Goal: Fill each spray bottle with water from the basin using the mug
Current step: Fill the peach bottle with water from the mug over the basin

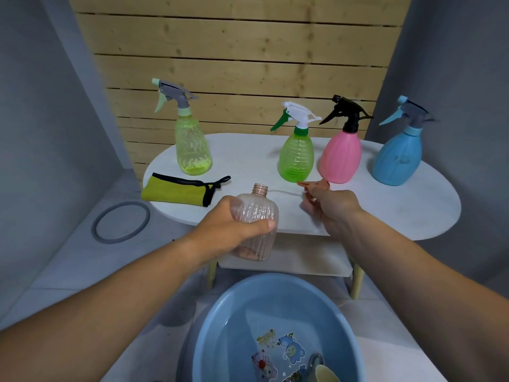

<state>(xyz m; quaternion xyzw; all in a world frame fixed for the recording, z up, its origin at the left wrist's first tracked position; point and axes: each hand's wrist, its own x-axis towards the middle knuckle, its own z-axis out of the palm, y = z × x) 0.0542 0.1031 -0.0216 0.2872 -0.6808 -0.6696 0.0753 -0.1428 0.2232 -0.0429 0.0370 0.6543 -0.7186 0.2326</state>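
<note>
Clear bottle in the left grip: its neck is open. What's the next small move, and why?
Probably set the spray head down on the table. The right grip holds it, the left grip holds the open-necked clear bottle, and the mug lies in the basin, so one grip must be freed to scoop water.

Folded yellow-green cloth (176, 191) with black trim is lying centre left on the white oval table (399, 213). Grey ring (147, 216) is lying on the floor, left. Wooden slat wall (234, 51) is filling the upper centre.
</note>
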